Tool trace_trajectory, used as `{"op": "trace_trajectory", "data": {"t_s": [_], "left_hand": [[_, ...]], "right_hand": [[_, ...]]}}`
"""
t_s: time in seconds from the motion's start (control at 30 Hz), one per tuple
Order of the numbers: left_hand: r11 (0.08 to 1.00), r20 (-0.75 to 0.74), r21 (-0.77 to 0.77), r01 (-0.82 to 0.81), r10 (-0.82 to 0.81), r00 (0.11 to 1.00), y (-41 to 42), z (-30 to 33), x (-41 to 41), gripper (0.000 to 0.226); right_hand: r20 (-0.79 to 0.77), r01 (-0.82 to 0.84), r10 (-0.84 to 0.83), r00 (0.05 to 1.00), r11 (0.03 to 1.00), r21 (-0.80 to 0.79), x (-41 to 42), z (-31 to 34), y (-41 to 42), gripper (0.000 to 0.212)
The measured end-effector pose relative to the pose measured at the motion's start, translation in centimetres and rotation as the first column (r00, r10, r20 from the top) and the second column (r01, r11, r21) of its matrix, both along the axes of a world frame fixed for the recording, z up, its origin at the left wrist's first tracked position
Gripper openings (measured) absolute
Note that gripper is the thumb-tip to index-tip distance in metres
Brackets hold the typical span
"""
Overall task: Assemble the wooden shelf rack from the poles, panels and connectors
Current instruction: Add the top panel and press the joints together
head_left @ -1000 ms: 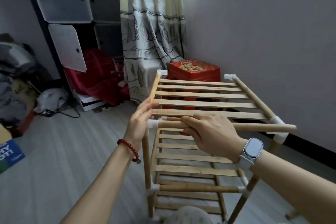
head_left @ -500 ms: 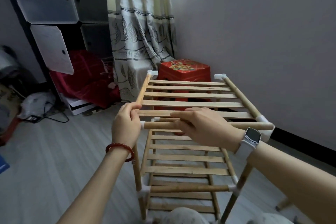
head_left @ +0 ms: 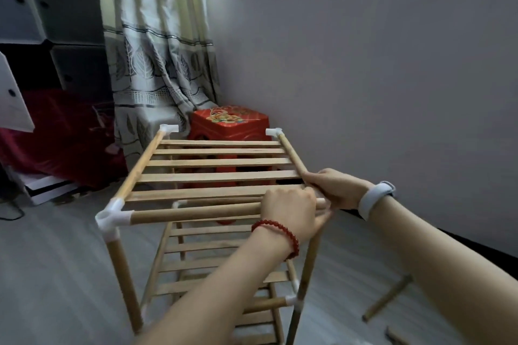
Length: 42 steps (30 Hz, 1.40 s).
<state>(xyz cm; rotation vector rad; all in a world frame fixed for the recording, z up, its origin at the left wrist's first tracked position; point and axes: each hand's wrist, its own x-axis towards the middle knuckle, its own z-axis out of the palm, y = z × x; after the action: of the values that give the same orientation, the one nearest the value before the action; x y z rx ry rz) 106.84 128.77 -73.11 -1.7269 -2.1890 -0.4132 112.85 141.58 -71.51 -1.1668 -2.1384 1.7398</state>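
Shelf rack (head_left: 213, 176) of wooden poles and slatted panels stands upright on the grey floor (head_left: 56, 260), near the corner by the wall, with a red box (head_left: 229, 120) just behind it and a patterned curtain (head_left: 157, 50) beyond. Its top panel lies level between side poles joined by white connectors, one of them at the near left corner (head_left: 112, 217). The left hand (head_left: 291, 207), with a red bead bracelet (head_left: 277, 232) on its wrist, reaches across and its fingers are curled round the near front pole (head_left: 196, 211) close to the right corner. The right hand (head_left: 336, 187), a white watch band (head_left: 375, 196) on its wrist, grips the right side pole (head_left: 291, 152) at the same corner, fingers wrapped round it. Both hands sit touching or nearly so. A loose pole (head_left: 388, 298) lies on the floor to the right.
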Motion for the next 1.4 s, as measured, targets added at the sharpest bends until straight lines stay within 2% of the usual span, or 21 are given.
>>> {"op": "trace_trajectory", "data": {"t_s": [0.1,0.17,0.3,0.43,0.57,0.67,0.73,0.83,0.87,0.93,1.03,1.27,1.4], "left_hand": [[0.997,-0.044,-0.063,-0.043,0.040,0.998,1.6,0.1,0.0,0.042],[0.997,-0.084,-0.081,-0.011,0.004,0.996,1.5,-0.1,0.0,0.043],[0.997,-0.061,-0.052,0.059,-0.062,0.996,0.6,-0.4,0.4,0.045],[0.989,-0.046,-0.063,0.133,-0.136,0.990,-0.4,-0.3,-0.8,0.047],[0.981,0.054,-0.081,0.176,-0.172,0.984,-0.8,0.3,-1.7,0.053],[0.977,0.066,-0.042,0.209,-0.206,0.976,-1.1,0.4,-1.9,0.052],[0.974,0.068,-0.003,0.227,-0.226,0.972,-1.1,0.5,-2.1,0.050],[0.967,0.081,-0.013,0.255,-0.254,0.964,-1.4,0.6,-2.5,0.041],[0.964,0.085,-0.035,0.264,-0.261,0.962,-1.6,0.5,-2.7,0.038],[0.957,0.078,-0.087,0.278,-0.272,0.959,-1.9,0.2,-2.8,0.035],[0.958,0.036,-0.114,0.262,-0.260,0.965,-1.8,0.0,-2.7,0.034],[0.953,-0.016,-0.161,0.255,-0.261,0.965,-1.9,-0.3,-2.5,0.034],[0.937,0.014,-0.206,0.284,-0.287,0.958,-1.8,-0.1,-2.9,0.031]], "right_hand": [[0.079,-0.012,0.008,0.997,0.999,0.042,-0.7,0.5,0.4,0.030],[0.098,-0.027,0.021,0.995,0.998,0.060,-1.0,0.4,0.7,0.032],[0.104,-0.001,-0.014,0.994,0.989,0.146,-1.6,-0.2,1.0,0.037],[-0.019,-0.058,0.057,0.998,0.997,-0.046,-1.0,-0.9,2.0,0.034],[-0.166,-0.049,0.022,0.986,0.986,-0.162,0.0,-1.1,1.1,0.037],[-0.252,-0.173,0.099,0.963,0.941,-0.290,2.0,-2.4,-0.6,0.043],[-0.286,-0.161,0.098,0.953,0.965,-0.208,2.9,-3.2,-2.0,0.032],[-0.313,0.041,-0.026,0.949,0.998,0.041,3.5,-3.6,-2.8,0.026],[-0.328,0.115,-0.099,0.940,0.993,0.032,3.6,-3.7,-2.5,0.024],[-0.356,0.203,-0.222,0.908,0.975,-0.091,4.2,-3.6,-2.2,0.023],[-0.362,0.169,-0.204,0.909,0.978,-0.125,4.3,-3.6,-2.5,0.023],[-0.328,0.154,-0.140,0.934,0.988,0.018,4.4,-4.0,-3.6,0.023],[-0.322,0.107,-0.075,0.944,0.991,0.083,4.0,-3.8,-4.8,0.029]]}}
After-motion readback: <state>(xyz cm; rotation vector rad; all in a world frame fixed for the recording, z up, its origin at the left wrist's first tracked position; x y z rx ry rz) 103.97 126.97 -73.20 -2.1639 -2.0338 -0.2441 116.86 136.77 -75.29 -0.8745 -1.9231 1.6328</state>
